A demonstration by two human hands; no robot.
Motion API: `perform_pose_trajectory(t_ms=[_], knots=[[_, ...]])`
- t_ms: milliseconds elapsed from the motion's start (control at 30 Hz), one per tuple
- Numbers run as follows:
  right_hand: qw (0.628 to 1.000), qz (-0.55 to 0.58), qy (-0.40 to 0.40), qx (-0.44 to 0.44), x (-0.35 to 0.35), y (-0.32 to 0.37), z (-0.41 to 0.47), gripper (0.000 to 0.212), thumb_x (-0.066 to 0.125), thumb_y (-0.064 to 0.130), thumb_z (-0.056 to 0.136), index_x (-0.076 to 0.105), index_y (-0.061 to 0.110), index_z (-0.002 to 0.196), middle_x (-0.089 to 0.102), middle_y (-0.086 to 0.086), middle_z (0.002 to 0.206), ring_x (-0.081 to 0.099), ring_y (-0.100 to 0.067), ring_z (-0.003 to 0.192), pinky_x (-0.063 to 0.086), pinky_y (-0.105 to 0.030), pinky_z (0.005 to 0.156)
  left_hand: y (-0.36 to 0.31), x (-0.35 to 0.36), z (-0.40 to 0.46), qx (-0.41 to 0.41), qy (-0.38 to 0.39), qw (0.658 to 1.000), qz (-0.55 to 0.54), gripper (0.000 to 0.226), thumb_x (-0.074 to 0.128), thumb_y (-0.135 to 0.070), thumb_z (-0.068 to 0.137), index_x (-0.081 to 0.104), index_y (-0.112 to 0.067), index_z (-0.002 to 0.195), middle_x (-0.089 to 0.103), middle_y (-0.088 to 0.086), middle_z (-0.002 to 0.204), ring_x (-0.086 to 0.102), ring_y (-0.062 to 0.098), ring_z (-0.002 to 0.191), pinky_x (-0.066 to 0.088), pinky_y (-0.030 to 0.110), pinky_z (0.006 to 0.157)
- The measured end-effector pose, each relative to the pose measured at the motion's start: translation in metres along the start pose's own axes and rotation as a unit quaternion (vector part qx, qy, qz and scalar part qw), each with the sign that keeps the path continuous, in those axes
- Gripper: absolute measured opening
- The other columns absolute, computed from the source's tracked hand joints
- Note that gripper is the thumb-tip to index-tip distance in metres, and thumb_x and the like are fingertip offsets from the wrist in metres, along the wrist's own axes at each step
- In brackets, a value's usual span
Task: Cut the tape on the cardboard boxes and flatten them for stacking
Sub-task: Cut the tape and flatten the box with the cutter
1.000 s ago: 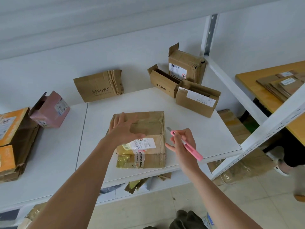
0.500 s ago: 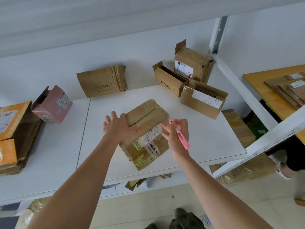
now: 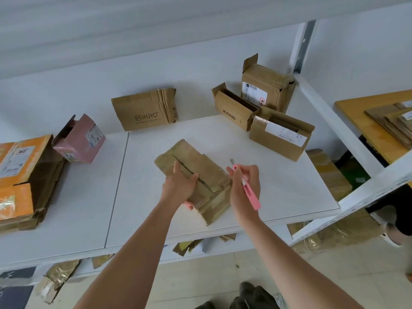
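Here my left hand (image 3: 179,188) grips the taped box (image 3: 196,179); at its 3 o'clock, my right hand (image 3: 245,186) clasps a pink cutter (image 3: 248,188).

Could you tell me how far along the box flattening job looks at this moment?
Done: flattened cardboard is stacked on the wooden table. In hand: the left hand grips the taped box, tilted on the white shelf, while the right hand holds the pink cutter, blade off the tape. Left: the pink box and three open boxes stand unflattened.
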State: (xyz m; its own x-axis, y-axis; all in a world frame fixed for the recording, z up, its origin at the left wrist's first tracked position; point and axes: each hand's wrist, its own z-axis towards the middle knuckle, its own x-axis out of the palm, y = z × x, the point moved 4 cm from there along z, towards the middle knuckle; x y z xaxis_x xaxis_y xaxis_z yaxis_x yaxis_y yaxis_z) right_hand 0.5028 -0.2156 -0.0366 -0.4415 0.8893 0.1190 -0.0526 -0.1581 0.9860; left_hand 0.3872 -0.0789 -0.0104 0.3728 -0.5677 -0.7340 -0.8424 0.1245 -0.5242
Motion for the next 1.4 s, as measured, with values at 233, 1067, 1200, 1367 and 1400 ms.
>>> perform_pose_trajectory(t_ms=[233, 1067, 1200, 1367, 1400], knots=[[0.996, 0.057, -0.046, 0.06, -0.014, -0.004, 0.018, 0.012, 0.05, 0.011, 0.102, 0.051, 0.015, 0.091, 0.065, -0.016, 0.093, 0.069, -0.017, 0.094, 0.053, -0.03, 0.078, -0.02, 0.0, -0.017, 0.022, -0.091, 0.97, 0.226, 0.056, 0.062, -0.06, 0.086, 0.062, -0.011, 0.113, 0.068, 0.004, 0.094, 0.065, 0.02, 0.077, 0.048, 0.03, 0.063], [0.982, 0.119, 0.023, 0.148, -0.033, -0.02, -0.018, 0.01, 0.056, 0.015, 0.1, 0.05, 0.011, 0.094, 0.07, -0.002, 0.094, 0.069, -0.01, 0.091, 0.06, -0.049, 0.08, -0.022, 0.01, 0.006, 0.147, 0.129, 0.92, 0.34, 0.096, 0.059, -0.062, 0.086, -0.004, -0.039, 0.155, -0.017, -0.001, 0.163, 0.007, 0.041, 0.149, 0.025, 0.048, 0.118], [0.987, 0.094, 0.024, 0.127, -0.031, -0.017, -0.018, 0.009, 0.055, 0.016, 0.101, 0.05, 0.012, 0.094, 0.069, -0.003, 0.092, 0.068, -0.013, 0.093, 0.057, -0.057, 0.081, -0.015, 0.002, 0.006, 0.165, 0.112, 0.922, 0.331, 0.091, 0.064, -0.056, 0.086, 0.005, -0.045, 0.154, -0.012, -0.01, 0.163, 0.02, 0.031, 0.148, 0.036, 0.044, 0.112], [0.992, 0.048, 0.035, 0.115, -0.03, -0.018, -0.015, 0.011, 0.055, 0.024, 0.101, 0.05, 0.018, 0.092, 0.069, -0.003, 0.089, 0.068, -0.016, 0.091, 0.053, -0.067, 0.076, -0.01, 0.003, 0.003, 0.184, 0.089, 0.924, 0.323, 0.087, 0.063, -0.059, 0.085, 0.01, -0.047, 0.153, -0.008, -0.015, 0.163, 0.022, 0.028, 0.148, 0.039, 0.044, 0.109], [0.993, 0.028, 0.044, 0.107, -0.029, -0.017, -0.012, 0.013, 0.055, 0.028, 0.1, 0.05, 0.019, 0.092, 0.069, -0.004, 0.09, 0.069, -0.018, 0.091, 0.053, -0.067, 0.074, -0.008, 0.003, 0.003, 0.188, 0.079, 0.922, 0.329, 0.086, 0.061, -0.061, 0.085, 0.01, -0.047, 0.153, -0.008, -0.016, 0.163, 0.022, 0.028, 0.148, 0.039, 0.044, 0.109]])
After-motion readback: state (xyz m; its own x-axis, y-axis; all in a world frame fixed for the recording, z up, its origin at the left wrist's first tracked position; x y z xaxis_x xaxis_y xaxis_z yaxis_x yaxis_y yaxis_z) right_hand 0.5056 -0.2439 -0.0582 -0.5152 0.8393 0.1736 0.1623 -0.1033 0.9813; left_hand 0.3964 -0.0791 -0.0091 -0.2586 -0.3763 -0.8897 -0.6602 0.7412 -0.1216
